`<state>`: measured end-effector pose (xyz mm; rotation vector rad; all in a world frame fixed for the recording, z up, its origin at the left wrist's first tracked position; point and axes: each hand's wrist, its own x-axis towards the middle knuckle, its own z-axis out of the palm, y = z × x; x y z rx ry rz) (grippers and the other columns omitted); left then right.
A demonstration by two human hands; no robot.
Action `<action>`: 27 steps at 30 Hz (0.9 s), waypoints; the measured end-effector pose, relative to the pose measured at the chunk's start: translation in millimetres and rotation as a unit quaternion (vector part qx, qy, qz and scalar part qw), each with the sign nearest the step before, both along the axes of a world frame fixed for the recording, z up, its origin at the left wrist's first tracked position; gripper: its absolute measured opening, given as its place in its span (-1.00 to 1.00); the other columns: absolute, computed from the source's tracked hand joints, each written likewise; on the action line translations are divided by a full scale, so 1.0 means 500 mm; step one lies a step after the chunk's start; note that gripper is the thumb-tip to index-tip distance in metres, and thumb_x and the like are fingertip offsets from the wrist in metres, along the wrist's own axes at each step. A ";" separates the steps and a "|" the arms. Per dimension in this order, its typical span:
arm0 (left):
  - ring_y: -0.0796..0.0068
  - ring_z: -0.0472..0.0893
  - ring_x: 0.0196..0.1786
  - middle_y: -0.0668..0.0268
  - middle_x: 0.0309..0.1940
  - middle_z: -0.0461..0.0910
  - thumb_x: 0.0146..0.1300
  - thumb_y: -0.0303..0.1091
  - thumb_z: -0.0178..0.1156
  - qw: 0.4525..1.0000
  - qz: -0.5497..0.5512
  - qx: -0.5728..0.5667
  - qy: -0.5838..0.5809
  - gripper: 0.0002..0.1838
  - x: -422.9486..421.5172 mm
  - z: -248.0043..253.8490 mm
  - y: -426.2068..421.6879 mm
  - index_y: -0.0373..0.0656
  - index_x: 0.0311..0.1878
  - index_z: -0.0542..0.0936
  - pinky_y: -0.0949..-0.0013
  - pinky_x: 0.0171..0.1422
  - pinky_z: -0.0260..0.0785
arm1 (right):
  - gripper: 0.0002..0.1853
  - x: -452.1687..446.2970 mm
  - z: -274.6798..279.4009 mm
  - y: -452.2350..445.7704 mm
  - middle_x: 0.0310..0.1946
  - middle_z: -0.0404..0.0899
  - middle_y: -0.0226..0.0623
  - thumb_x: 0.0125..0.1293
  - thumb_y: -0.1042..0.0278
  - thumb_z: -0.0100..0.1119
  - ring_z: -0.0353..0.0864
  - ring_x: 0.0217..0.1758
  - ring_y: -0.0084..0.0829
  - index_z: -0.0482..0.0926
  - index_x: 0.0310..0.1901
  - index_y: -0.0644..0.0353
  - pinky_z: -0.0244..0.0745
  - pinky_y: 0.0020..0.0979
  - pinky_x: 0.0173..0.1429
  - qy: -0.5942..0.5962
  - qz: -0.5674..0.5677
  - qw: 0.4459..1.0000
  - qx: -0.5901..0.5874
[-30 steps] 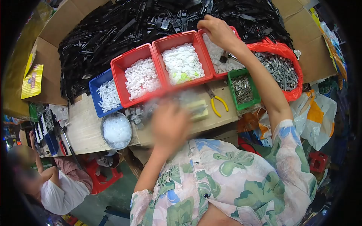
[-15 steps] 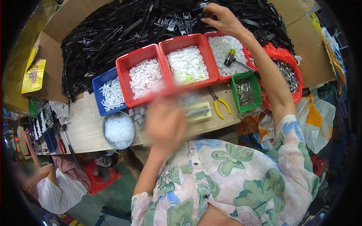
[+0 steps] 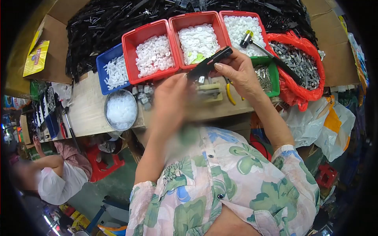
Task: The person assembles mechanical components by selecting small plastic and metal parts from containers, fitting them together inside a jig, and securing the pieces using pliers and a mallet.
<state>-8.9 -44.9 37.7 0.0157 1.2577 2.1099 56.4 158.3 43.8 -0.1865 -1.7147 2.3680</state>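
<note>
A long, narrow black plastic part slants across the middle, above the workbench. My right hand grips its right end between thumb and fingers. At its lower left end is my left hand, partly smeared by motion, its fingers drawn together. Whatever those fingers hold is too blurred to name. Below the part lies a pale yellow block with a grey metal piece on it. Small grey blocks sit beside my left hand. Yellow-handled pliers lie under my right wrist.
Three red bins hold white plastic pieces; a screwdriver lies across the right one. Around them are a blue bin, a metal bowl, a green bin, a red bag and piled black parts. A person sits left.
My right hand has come back from the black pile with a black part in it. My left hand has risen towards that part. The view has shifted, so the bins appear higher.
</note>
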 end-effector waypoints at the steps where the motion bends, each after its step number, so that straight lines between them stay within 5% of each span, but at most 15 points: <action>1: 0.58 0.66 -0.32 0.25 -0.26 0.74 0.46 -0.30 0.22 1.000 0.000 -0.002 -0.003 -0.74 0.000 -0.003 -0.009 -0.28 0.04 0.64 0.54 -0.19 0.41 | -0.64 0.005 -0.004 -0.001 -0.02 0.64 -0.25 0.29 0.38 0.39 0.70 -0.04 -0.40 0.54 0.06 0.26 0.65 -0.34 0.05 0.015 -0.014 1.000 0.024; 2: 0.60 0.65 -0.33 0.26 -0.27 0.73 0.45 -0.31 0.23 0.997 -0.008 -0.058 0.042 -0.75 -0.003 -0.007 -0.021 -0.29 0.03 0.65 0.55 -0.22 0.39 | -0.64 0.011 0.003 0.000 -0.02 0.64 -0.25 0.29 0.38 0.39 0.70 -0.04 -0.40 0.54 0.06 0.26 0.65 -0.34 0.05 0.012 -0.013 1.000 0.023; 3: 0.61 0.64 -0.34 0.26 -0.28 0.73 0.44 -0.31 0.24 0.990 -0.017 -0.113 0.086 -0.75 -0.005 -0.010 -0.032 -0.30 0.02 0.65 0.57 -0.25 0.37 | -0.62 0.018 0.018 0.002 -0.02 0.62 -0.26 0.24 0.38 0.41 0.67 0.00 -0.34 0.55 0.05 0.25 0.61 -0.30 0.08 0.036 -0.069 0.964 0.254; 4: 0.63 0.63 -0.36 0.30 -0.35 0.71 0.43 -0.33 0.25 0.985 -0.024 -0.138 0.100 -0.77 -0.007 -0.007 -0.037 -0.32 -0.02 0.67 0.58 -0.26 0.36 | -0.60 0.024 0.026 0.002 -0.01 0.59 -0.27 0.19 0.38 0.43 0.63 0.04 -0.28 0.56 0.05 0.24 0.57 -0.25 0.11 0.060 -0.119 0.872 0.471; 7: 0.63 0.62 -0.36 0.34 -0.37 0.68 0.43 -0.35 0.25 0.985 -0.068 -0.124 0.103 -0.78 -0.013 -0.020 -0.058 -0.33 -0.04 0.68 0.59 -0.27 0.34 | -0.58 0.040 0.020 -0.007 -0.06 0.57 -0.28 0.10 0.37 0.44 0.57 0.06 -0.18 0.60 0.02 0.19 0.47 -0.18 0.13 0.121 -0.014 0.789 0.603; 11: 0.63 0.60 -0.34 0.36 -0.36 0.64 0.44 -0.34 0.24 0.985 -0.079 -0.129 0.078 -0.77 -0.016 -0.022 -0.070 -0.34 -0.04 0.69 0.58 -0.24 0.37 | -0.62 0.046 -0.004 -0.033 -0.09 0.57 -0.30 0.08 0.32 0.45 0.55 0.00 -0.23 0.64 -0.04 0.14 0.40 -0.22 0.01 0.113 -0.011 0.779 0.617; 14: 0.65 0.56 -0.29 0.38 -0.28 0.62 0.45 -0.34 0.23 0.959 -0.032 -0.218 0.177 -0.76 -0.017 -0.028 -0.076 -0.32 0.00 0.68 0.58 -0.18 0.39 | -0.65 0.054 -0.027 -0.048 -0.11 0.56 -0.31 0.11 0.31 0.44 0.54 -0.01 -0.23 0.63 -0.05 0.15 0.39 -0.22 0.00 0.085 -0.009 0.794 0.602; 16: 0.68 0.52 -0.23 0.39 -0.23 0.59 0.45 -0.35 0.23 0.885 0.041 -0.267 0.380 -0.76 -0.028 -0.049 -0.094 -0.32 0.03 0.68 0.58 -0.13 0.38 | -0.65 0.064 -0.042 -0.057 -0.11 0.56 -0.31 0.11 0.30 0.44 0.54 0.00 -0.23 0.63 -0.06 0.15 0.39 -0.21 0.00 0.070 -0.006 0.802 0.593; 19: 0.55 0.58 -0.23 0.26 -0.29 0.64 0.32 -0.40 0.29 0.895 0.066 -0.265 0.353 -0.75 -0.031 -0.050 -0.103 -0.36 -0.03 0.68 0.47 -0.12 0.41 | -0.66 0.065 -0.056 -0.062 -0.11 0.55 -0.31 0.12 0.29 0.44 0.53 0.02 -0.23 0.64 -0.07 0.16 0.38 -0.21 0.01 0.052 -0.004 0.810 0.585; 27: 0.59 0.53 -0.23 0.31 -0.24 0.62 0.35 -0.41 0.29 0.858 0.047 -0.318 0.400 -0.77 -0.015 -0.039 -0.093 -0.32 0.00 0.69 0.51 -0.11 0.37 | -0.69 0.061 -0.065 -0.064 -0.09 0.54 -0.31 0.13 0.29 0.43 0.51 0.06 -0.26 0.64 -0.10 0.17 0.38 -0.19 0.05 0.037 0.007 0.797 0.602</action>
